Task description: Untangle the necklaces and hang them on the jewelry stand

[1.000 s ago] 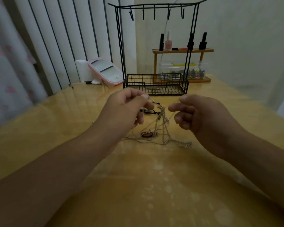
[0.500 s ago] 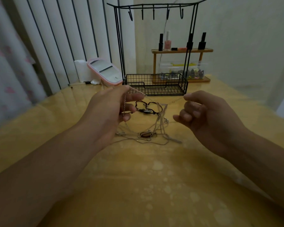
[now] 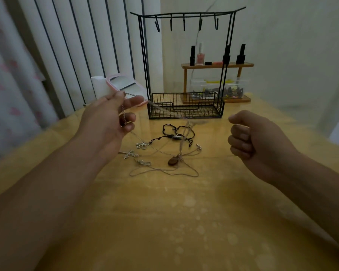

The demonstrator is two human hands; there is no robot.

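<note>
The left hand (image 3: 108, 118) is pinching a chain (image 3: 123, 112) above the tangle (image 3: 164, 151) before the stand (image 3: 186, 63); the right hand's (image 3: 252, 139) curled grip is unclear, so drawing slowly looks wise.

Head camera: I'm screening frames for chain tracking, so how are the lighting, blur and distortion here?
Head view: dim and flat; the silver chain stretched from the left hand toward the right hand smears into motion blur; necklaces lying on the glossy yellow table stay fairly sharp; wide-angle bends the black wire jewelry stand and the window bars; faint sheen on the tabletop.
</note>
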